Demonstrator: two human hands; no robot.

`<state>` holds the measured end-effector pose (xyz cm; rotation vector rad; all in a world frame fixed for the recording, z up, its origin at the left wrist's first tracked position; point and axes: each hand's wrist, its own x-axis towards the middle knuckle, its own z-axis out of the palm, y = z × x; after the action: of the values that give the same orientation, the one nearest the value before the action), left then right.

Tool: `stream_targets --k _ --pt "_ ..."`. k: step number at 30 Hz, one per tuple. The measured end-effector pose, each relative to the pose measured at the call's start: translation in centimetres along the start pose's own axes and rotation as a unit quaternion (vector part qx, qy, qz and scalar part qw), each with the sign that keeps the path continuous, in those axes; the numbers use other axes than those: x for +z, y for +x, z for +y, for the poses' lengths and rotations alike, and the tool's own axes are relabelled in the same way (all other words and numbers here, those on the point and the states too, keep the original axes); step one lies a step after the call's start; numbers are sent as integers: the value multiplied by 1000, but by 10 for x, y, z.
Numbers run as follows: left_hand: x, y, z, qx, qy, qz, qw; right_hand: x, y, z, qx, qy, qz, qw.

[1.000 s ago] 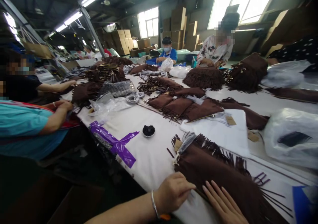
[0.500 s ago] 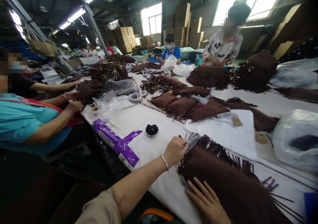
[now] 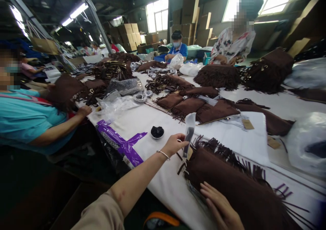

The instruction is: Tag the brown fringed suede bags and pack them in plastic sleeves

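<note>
Pinching a small clear packet (image 3: 189, 132) in my left hand (image 3: 174, 143), I lift it off the fringed brown bag (image 3: 229, 179); my right hand (image 3: 221, 208) lies spread flat on it at the counter (image 3: 158, 169) edge.

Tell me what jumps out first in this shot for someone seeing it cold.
The brown fringed bag in the near foreground, pinned flat by the right hand on the white table. Just above it, the left hand pinches a small clear plastic sleeve upright at the bag's corner. Further back, more fringed bags lie mid-table, and a strip of purple tape lies at the left edge.
</note>
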<state>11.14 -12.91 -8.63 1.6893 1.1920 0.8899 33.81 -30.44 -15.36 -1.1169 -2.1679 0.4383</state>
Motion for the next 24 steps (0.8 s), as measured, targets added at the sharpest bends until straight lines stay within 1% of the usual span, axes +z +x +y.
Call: stream_targets --k 1,3,4,5,6,8,11,13,15,17,19,21,22,24 --pt "-6 -6 0 0 -14 10 1000 -3 8 -2 69 56 20 996" --pt "-16 -19 -1 0 -43 27 999 -11 31 -6 193 127 37 972" --pt "-20 -25 -3 -1 -62 34 998 -15 45 -7 238 140 35 961" --pt "-23 -32 -4 -1 -84 42 996 -18 61 -7 268 143 25 952" --pt "-27 -38 -6 -3 -107 52 993 -20 77 -6 283 142 12 949" --pt "-34 -50 -11 -12 -144 75 987 -20 106 0 281 134 -16 950" --pt "-42 -65 -15 -36 -150 99 983 -6 141 12 278 126 -59 951" --pt "-44 -72 -13 -37 -138 94 985 7 158 17 286 132 -80 946" --pt "-43 -74 -10 -23 -117 81 990 19 169 16 287 166 -102 938" --pt "-40 -73 -6 -7 -84 74 994 26 175 11 276 232 -126 924" --pt "-37 -69 -3 8 -46 78 996 26 175 6 265 295 -131 909" --pt "-35 -62 -1 25 -15 86 996 22 169 5 269 324 -99 901" --pt "-34 -58 0 38 2 77 996 19 165 5 277 327 -76 901" --pt "-32 -50 -2 78 44 29 996 14 156 6 280 318 -51 904"
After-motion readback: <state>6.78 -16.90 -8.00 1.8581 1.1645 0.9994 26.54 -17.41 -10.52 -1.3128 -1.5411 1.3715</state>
